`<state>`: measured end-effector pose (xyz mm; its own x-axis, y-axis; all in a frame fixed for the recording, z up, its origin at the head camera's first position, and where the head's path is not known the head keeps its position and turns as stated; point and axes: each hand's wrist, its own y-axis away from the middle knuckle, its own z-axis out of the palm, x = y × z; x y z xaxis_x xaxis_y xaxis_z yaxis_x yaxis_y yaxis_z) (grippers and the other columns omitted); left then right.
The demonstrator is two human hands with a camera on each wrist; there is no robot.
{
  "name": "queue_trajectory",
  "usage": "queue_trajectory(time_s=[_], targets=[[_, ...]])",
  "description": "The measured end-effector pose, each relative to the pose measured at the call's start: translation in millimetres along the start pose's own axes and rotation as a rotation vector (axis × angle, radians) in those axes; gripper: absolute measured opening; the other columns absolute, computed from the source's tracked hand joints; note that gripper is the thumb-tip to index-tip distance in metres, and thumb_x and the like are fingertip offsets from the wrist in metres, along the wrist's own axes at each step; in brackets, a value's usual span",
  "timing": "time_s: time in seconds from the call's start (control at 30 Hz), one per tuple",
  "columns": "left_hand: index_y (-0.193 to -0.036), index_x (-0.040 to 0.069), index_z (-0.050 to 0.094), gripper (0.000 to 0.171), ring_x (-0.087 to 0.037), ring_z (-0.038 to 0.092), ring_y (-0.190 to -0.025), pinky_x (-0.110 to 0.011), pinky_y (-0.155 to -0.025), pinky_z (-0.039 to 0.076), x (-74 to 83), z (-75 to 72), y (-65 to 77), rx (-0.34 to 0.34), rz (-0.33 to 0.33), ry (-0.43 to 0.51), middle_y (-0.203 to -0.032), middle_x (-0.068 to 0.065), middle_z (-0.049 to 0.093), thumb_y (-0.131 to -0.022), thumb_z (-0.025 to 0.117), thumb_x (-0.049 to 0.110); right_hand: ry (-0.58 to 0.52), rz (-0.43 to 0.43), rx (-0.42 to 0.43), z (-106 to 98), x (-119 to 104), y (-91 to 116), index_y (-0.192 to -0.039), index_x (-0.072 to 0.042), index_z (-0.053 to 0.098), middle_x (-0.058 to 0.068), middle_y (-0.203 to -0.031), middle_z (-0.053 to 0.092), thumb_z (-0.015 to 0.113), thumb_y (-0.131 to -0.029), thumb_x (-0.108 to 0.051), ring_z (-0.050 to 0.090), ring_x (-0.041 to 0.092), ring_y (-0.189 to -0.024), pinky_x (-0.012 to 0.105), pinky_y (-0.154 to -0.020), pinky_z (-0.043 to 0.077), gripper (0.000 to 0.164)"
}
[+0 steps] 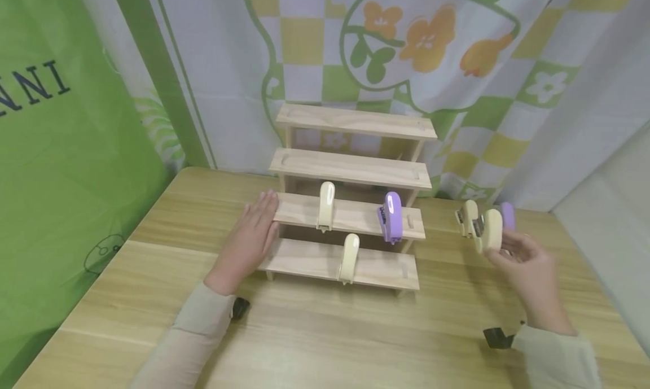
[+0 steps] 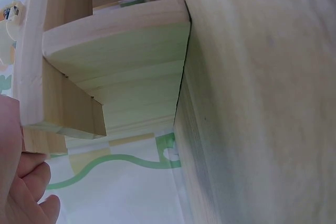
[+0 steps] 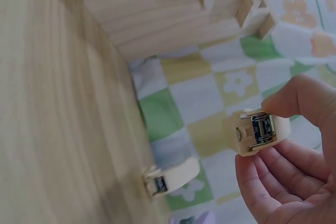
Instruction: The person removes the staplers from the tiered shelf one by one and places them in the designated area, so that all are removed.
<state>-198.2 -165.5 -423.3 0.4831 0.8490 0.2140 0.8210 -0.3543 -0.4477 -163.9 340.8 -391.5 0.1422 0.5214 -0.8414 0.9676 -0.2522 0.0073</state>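
A person works at a wooden worktop, where a four-tier pale wooden rack stands. The left hand rests against the left end of the rack's second tier from the bottom, its fingers straight and close together, probably to keep the light frame from shifting. The right hand, to the right of the rack, has thumb and fingers clamped on the sides of a cream stapler, raised above the worktop; a side pinch seems to suit so slim a body and leaves one end exposed. That held stapler has a smooth, rounded cream shell, with dark and metallic workings showing at its exposed end. On the rack's second tier from the bottom sit another cream stapler and, nearer its right end, a purple stapler; the bottom tier carries a third cream one. All three point front to back, perhaps because the boards are narrow. Right of the rack, by the right hand, are a beige stapler and a second purple one, partly hidden.
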Motion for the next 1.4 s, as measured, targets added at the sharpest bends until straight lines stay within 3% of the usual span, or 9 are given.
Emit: queue_trajectory(time_s=[0.27, 0.37, 0.63, 0.8, 0.97, 1.03, 1.13, 1.23, 1.4], targets=[[-0.155, -0.007, 0.029, 0.057, -0.037, 0.026, -0.15, -0.059, -0.121, 0.025, -0.5, 1.7, -3.7, 0.025, 0.021, -0.002, -0.161, -0.024, 0.03, -0.108, 0.046, 0.019, 0.085, 0.027, -0.026, -4.0, 22.9, -6.9, -0.146, -0.003, 0.05, -0.032, -0.102, 0.057, 0.077, -0.091, -0.036, 0.053, -0.006, -0.096, 0.014, -0.077, 0.049, 0.069], [-0.155, -0.007, 0.029, 0.056, -0.037, 0.026, -0.151, -0.059, -0.122, 0.025, -0.7, 1.7, -3.7, 0.021, 0.02, -0.004, -0.162, -0.023, 0.028, -0.108, 0.045, 0.02, 0.113, 0.032, -0.05, -5.3, 28.8, -9.2, -0.147, -0.002, 0.048, -0.029, -0.104, 0.058, 0.077, -0.091, -0.039, 0.051, -0.007, -0.094, 0.026, -0.081, 0.05, 0.073], [-0.156, -0.006, 0.028, 0.057, -0.036, 0.025, -0.151, -0.059, -0.122, 0.023, -2.6, 0.1, -3.4, 0.016, 0.007, 0.002, -0.162, -0.023, 0.027, -0.108, 0.045, 0.02, 0.15, -0.048, -0.098, 1.5, 37.2, -16.8, -0.143, 0.003, 0.05, -0.027, -0.103, 0.06, 0.077, -0.091, -0.036, 0.053, -0.015, -0.089, 0.028, -0.087, 0.051, 0.07], [-0.156, -0.006, 0.028, 0.057, -0.036, 0.026, -0.151, -0.059, -0.122, 0.024, -3.2, -0.8, -3.3, 0.019, 0.006, 0.003, -0.162, -0.023, 0.027, -0.108, 0.045, 0.02, 0.183, -0.078, -0.1, 5.4, 43.3, -20.4, -0.141, 0.003, 0.053, 0.008, -0.122, 0.068, 0.075, -0.093, -0.035, 0.049, -0.016, -0.088, 0.062, -0.097, 0.045, 0.066], [-0.156, -0.006, 0.028, 0.056, -0.036, 0.025, -0.151, -0.059, -0.122, 0.023, -2.6, -2.4, -3.0, 0.014, 0.001, 0.012, -0.162, -0.022, 0.026, -0.109, 0.044, 0.02, 0.2, -0.076, -0.113, 7.2, 47.5, -22.3, -0.141, 0.005, 0.052, 0.031, -0.135, 0.058, 0.075, -0.093, -0.033, 0.047, -0.018, -0.086, 0.065, -0.098, 0.043, 0.065], [-0.156, -0.006, 0.028, 0.056, -0.036, 0.025, -0.151, -0.059, -0.122, 0.023, -2.1, -2.9, -2.8, 0.015, 0.001, 0.017, -0.162, -0.023, 0.026, -0.109, 0.045, 0.02, 0.202, -0.069, -0.115, 7.6, 47.6, -22.2, -0.14, 0.006, 0.052, 0.033, -0.135, 0.057, 0.076, -0.093, -0.032, 0.051, -0.012, -0.089, 0.067, -0.099, 0.041, 0.065], [-0.156, -0.006, 0.028, 0.056, -0.037, 0.025, -0.151, -0.059, -0.122, 0.023, -2.2, -3.1, -2.2, 0.018, 0.001, 0.02, -0.162, -0.023, 0.027, -0.108, 0.046, 0.018, 0.205, -0.052, -0.127, 7.1, 47.3, -21.0, -0.142, 0.007, 0.049, 0.034, -0.137, 0.055, 0.075, -0.093, -0.032, 0.063, 0.016, -0.103, 0.071, -0.1, 0.038, 0.067], [-0.155, -0.007, 0.028, 0.057, -0.038, 0.026, -0.15, -0.06, -0.122, 0.023, -1.9, -2.4, -1.5, 0.018, 0.002, 0.019, -0.161, -0.024, 0.029, -0.108, 0.047, 0.018, 0.206, -0.03, -0.153, 6.1, 48.0, -18.7, -0.144, 0.008, 0.045, 0.036, -0.139, 0.052, 0.073, -0.095, -0.032, 0.055, 0.045, -0.119, 0.073, -0.099, 0.036, 0.069], [-0.155, -0.007, 0.029, 0.056, -0.038, 0.028, -0.15, -0.06, -0.121, 0.024, 0.2, -2.1, -0.8, 0.016, 0.008, 0.021, -0.16, -0.025, 0.031, -0.108, 0.046, 0.018, 0.22, -0.011, -0.154, 5.8, 50.5, -15.9, -0.144, 0.007, 0.046, 0.034, -0.138, 0.054, 0.073, -0.095, -0.03, 0.055, 0.045, -0.12, 0.066, -0.097, 0.042, 0.068]])
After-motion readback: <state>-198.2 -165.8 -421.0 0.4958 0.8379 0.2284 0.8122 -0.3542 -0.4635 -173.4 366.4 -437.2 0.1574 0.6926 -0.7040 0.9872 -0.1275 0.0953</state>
